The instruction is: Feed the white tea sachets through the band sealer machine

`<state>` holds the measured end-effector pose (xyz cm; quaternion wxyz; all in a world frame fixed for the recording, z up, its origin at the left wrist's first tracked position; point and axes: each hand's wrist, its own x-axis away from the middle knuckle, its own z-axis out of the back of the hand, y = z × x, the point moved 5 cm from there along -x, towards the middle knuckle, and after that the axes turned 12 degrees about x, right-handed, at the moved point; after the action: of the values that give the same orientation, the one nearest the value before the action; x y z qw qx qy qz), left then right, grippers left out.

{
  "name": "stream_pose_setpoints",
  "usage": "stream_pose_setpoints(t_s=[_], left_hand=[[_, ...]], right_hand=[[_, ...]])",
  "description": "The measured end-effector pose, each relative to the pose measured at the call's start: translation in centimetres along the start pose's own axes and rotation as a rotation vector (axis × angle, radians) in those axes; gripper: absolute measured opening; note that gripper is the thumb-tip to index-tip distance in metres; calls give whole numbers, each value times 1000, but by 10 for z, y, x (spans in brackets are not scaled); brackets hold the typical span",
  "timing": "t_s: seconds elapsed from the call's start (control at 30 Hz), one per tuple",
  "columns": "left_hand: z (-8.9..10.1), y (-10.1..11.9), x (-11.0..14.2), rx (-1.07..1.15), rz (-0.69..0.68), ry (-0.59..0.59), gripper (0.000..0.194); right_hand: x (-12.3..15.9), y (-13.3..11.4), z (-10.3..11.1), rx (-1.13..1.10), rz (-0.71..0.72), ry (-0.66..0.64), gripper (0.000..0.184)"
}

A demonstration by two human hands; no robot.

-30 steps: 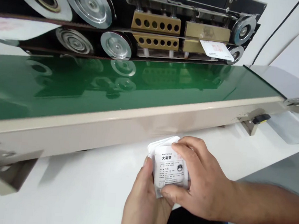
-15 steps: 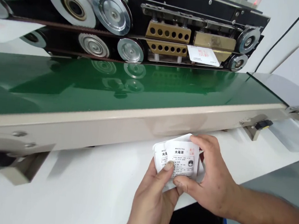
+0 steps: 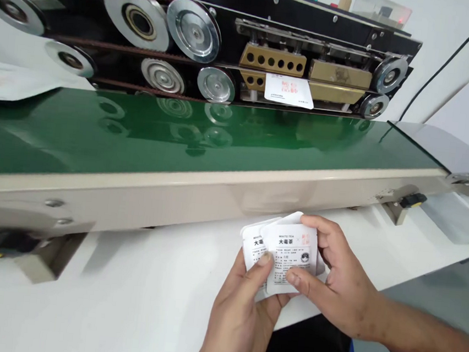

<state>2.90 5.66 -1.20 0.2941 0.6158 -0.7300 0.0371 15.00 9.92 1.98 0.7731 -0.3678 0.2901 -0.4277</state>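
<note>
Several small white tea sachets are fanned out between my hands in front of the conveyor. My left hand (image 3: 242,309) is closed round their lower left, its thumb on the printed face of a rear sachet (image 3: 253,248). The front tea sachet (image 3: 291,253), printed "WHITE TEA", is pinched by my right hand (image 3: 340,286), thumb on its face and fingers at the upper right edge. Beyond them, another white sachet (image 3: 289,91) with red print is gripped along its top edge in the band sealing machine (image 3: 217,14).
A green conveyor belt (image 3: 237,143) runs across the view behind a beige side rail (image 3: 216,196). At the far left a white pouch (image 3: 15,84) hangs over the belt. A clear plastic tray (image 3: 458,217) sits on the white table (image 3: 143,300) at right.
The sachet in the sealing machine has moved left along the bands. My right thumb has slid to the right on the front sachet, uncovering more print. The view has shifted slightly.
</note>
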Motion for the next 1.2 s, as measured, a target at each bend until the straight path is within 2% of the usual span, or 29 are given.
stream_pose_setpoints(t_s=[0.27, 0.43, 0.57, 0.87, 1.07, 1.2], left_hand=[[3, 1, 0, 55, 13, 17, 40], [3, 1, 1, 32, 8, 57, 43], [4, 0, 0, 43, 0, 70, 44], [4, -1, -1, 89, -43, 98, 42], [5, -1, -2, 101, -69, 147, 38], [5, -1, -2, 92, -74, 160, 39]], right_hand=[[-1, -3, 3, 116, 62, -113, 40], [-4, -8, 6, 94, 130, -184, 32], [-6, -6, 8, 58, 143, -158, 28], [-5, 1, 7, -43, 124, -125, 32], [-4, 6, 8, -62, 161, -50, 31], [-2, 8, 13, -86, 169, 2, 24]])
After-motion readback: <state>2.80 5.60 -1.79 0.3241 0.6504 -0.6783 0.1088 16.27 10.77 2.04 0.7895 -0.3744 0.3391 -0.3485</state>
